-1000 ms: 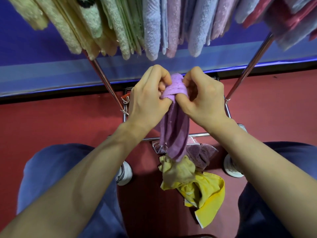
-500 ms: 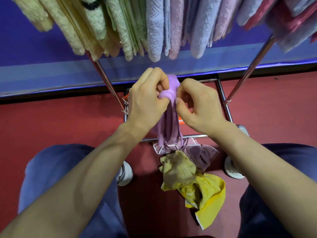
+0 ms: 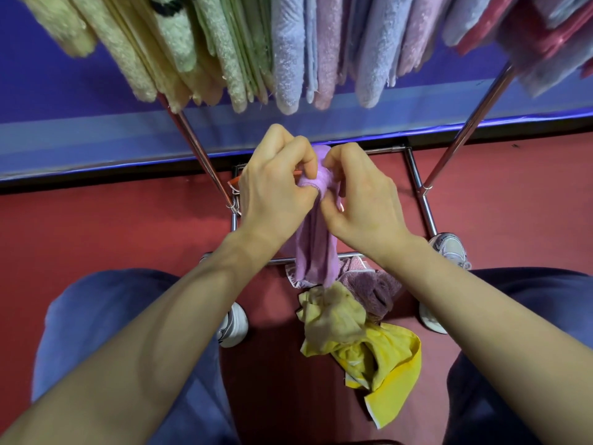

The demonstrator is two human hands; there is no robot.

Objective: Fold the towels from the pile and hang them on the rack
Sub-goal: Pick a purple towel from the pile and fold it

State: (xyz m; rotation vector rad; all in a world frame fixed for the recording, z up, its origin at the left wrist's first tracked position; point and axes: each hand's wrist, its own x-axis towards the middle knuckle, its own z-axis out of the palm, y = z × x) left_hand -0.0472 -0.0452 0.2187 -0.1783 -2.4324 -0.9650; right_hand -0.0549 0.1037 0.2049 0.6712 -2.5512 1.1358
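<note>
Towel (image 3: 316, 248), purple, bunched at its top between both hands, hangs straight down from them. Long axis vertical, top at the hands, lower end over the pile (image 3: 337, 316); touching it or not, cannot tell. Left hand (image 3: 272, 191): fingers curled, thumb pinching the top bunch from its side. Right hand (image 3: 362, 200): same, fingers curled, pinching the bunch from the other side. Hands almost touching, level, equally near the towel, so neither leads. Towel not folded yet by the look: a rope of cloth, no flat edge showing.

Rack (image 3: 465, 136) stands just beyond the hands. Its two chrome posts slant up on either side of them toward the hung towels (image 3: 288, 59), which are cream and green at the left end, lilac and pink in the middle, red at the right end. Likely next: pull hands apart to spread the top edge, fold, then lift up and forward to hang. No free gap shows among the hung ones; could be tight.

Pile sits on the floor (image 3: 112, 226) at the near edge of the rack's base frame (image 3: 428, 213), between the shoes (image 3: 232, 322). It has a mauve towel (image 3: 372, 284) nearest the frame and a yellow one (image 3: 394, 354) nearer the person. Floor red, matte. Wall (image 3: 80, 91) behind is blue, with a paler band low down. Knees (image 3: 112, 316) in blue at both lower corners.
</note>
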